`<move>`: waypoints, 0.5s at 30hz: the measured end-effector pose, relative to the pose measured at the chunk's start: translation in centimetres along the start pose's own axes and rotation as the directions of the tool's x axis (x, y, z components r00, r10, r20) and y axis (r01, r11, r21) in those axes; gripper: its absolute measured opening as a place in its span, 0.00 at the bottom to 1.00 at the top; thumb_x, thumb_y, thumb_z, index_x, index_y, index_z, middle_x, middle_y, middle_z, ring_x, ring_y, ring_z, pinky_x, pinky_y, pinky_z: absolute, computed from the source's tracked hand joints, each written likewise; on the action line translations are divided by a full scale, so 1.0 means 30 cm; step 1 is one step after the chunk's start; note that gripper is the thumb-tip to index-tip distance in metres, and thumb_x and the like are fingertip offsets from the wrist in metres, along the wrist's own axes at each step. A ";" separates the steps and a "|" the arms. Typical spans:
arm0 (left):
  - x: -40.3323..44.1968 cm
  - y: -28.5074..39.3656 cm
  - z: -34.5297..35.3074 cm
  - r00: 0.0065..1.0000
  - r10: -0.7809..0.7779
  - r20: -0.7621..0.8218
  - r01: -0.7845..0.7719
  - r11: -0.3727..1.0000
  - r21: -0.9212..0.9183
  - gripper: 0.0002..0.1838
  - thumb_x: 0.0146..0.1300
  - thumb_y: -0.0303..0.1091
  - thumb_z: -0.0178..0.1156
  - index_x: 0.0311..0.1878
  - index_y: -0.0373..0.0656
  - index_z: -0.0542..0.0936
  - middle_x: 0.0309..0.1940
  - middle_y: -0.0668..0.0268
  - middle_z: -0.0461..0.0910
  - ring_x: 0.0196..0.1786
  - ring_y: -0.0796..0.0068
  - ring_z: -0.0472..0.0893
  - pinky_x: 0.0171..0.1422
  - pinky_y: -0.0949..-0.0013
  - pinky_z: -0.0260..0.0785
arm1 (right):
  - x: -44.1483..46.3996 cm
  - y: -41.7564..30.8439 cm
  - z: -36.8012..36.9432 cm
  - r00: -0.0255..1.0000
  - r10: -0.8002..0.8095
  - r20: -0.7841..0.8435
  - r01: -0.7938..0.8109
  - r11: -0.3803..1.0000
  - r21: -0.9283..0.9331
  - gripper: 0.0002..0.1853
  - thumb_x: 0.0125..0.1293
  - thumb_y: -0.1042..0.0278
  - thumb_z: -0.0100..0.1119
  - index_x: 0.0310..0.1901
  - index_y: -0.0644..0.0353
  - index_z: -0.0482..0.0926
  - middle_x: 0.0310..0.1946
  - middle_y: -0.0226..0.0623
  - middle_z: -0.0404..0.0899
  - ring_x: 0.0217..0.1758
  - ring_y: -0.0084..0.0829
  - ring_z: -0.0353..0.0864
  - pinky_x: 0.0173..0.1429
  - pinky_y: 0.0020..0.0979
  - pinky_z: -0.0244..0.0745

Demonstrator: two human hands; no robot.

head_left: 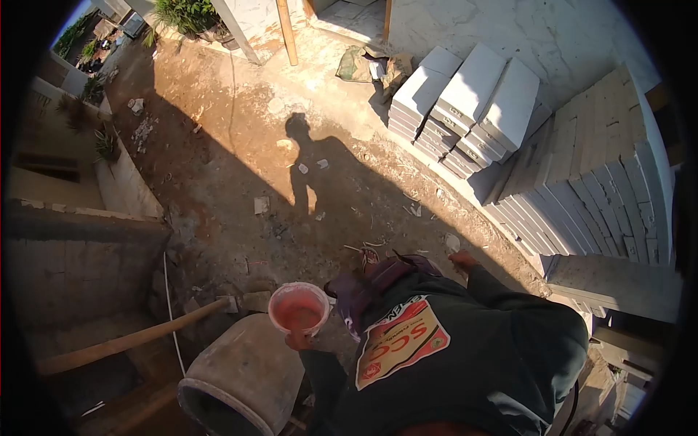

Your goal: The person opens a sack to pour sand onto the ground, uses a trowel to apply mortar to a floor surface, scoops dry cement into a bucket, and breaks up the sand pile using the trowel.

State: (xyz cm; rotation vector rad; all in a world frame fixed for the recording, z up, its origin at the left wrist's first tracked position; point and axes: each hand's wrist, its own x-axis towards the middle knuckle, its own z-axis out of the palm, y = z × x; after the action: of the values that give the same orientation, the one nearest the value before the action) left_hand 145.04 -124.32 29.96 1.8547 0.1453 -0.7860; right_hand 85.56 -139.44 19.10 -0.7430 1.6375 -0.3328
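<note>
Bucket (313, 333) is at the left hand (297, 339), off the person's left side, just beside the drum (254, 363). Left hand is closed on its near edge, so left is clearly the nearer one. Right hand (462, 259) hangs out on the other side of the body, well apart from the bucket; can't tell if its fingers are open or curled, or if it holds anything. A pale scrap (452, 242) shows just past it, contact unclear.

Bucket axis: mouth faces up toward the head, looks roughly upright, exact tilt unclear. No strong long axis from this view; the rim reads near round. Looks: pale, smeared rim, pinkish-red inside, duller brownish patch low down. Can't tell if that's contents or residue.
</note>
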 end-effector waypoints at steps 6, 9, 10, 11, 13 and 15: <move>0.441 0.403 0.448 0.997 0.030 0.075 -0.037 0.995 0.093 0.13 0.52 0.30 0.59 0.39 0.32 0.73 0.33 0.57 0.76 0.31 0.66 0.78 0.28 0.62 0.76 | 0.053 -1.195 0.249 0.968 -0.225 -0.110 0.201 0.960 -0.195 0.22 0.64 0.49 0.57 0.33 0.65 0.76 0.21 0.35 0.73 0.25 0.27 0.73 0.33 0.31 0.69; 0.678 0.583 0.744 0.978 0.053 0.200 -0.084 0.985 0.153 0.10 0.52 0.29 0.58 0.38 0.35 0.73 0.34 0.59 0.77 0.31 0.67 0.78 0.29 0.64 0.76 | 0.292 -1.361 0.301 0.916 -0.379 -0.133 0.365 0.923 -0.121 0.20 0.61 0.51 0.61 0.25 0.63 0.74 0.19 0.32 0.72 0.24 0.24 0.70 0.31 0.31 0.65; 0.772 0.633 0.871 0.974 0.032 0.225 -0.074 0.981 0.178 0.12 0.52 0.30 0.58 0.40 0.36 0.73 0.36 0.57 0.77 0.33 0.67 0.79 0.29 0.66 0.77 | 0.393 -1.381 0.314 0.914 -0.375 -0.153 0.362 0.926 -0.108 0.20 0.61 0.51 0.61 0.25 0.63 0.74 0.19 0.32 0.72 0.24 0.24 0.70 0.31 0.31 0.65; 0.873 0.715 0.950 0.971 0.040 0.237 -0.093 0.972 0.215 0.12 0.52 0.30 0.58 0.40 0.36 0.73 0.36 0.57 0.77 0.33 0.67 0.79 0.29 0.66 0.77 | 0.448 -1.389 0.380 0.901 -0.390 -0.192 0.394 0.919 -0.018 0.20 0.60 0.53 0.62 0.24 0.62 0.73 0.18 0.30 0.70 0.23 0.23 0.69 0.30 0.31 0.64; 1.004 0.794 1.254 0.920 -0.024 0.392 -0.109 0.944 0.313 0.13 0.52 0.27 0.58 0.41 0.35 0.73 0.37 0.59 0.76 0.33 0.69 0.79 0.28 0.66 0.77 | 0.648 -1.382 0.413 0.790 -0.493 -0.364 0.574 0.804 0.157 0.19 0.58 0.55 0.67 0.23 0.61 0.72 0.15 0.27 0.66 0.20 0.21 0.67 0.26 0.30 0.61; 1.025 0.864 1.499 0.886 -0.092 0.454 -0.106 0.914 0.391 0.13 0.51 0.25 0.58 0.42 0.35 0.72 0.37 0.60 0.76 0.34 0.69 0.79 0.27 0.66 0.77 | 0.664 -1.472 0.434 0.800 -0.441 -0.407 0.518 0.850 0.097 0.20 0.58 0.54 0.67 0.22 0.61 0.71 0.14 0.27 0.66 0.19 0.21 0.67 0.25 0.30 0.61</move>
State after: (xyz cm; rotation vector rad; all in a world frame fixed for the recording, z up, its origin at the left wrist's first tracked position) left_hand 160.30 -182.26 22.87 1.9843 -0.3611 -1.3114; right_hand 109.48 -182.76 27.29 -0.9799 1.7083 -1.0553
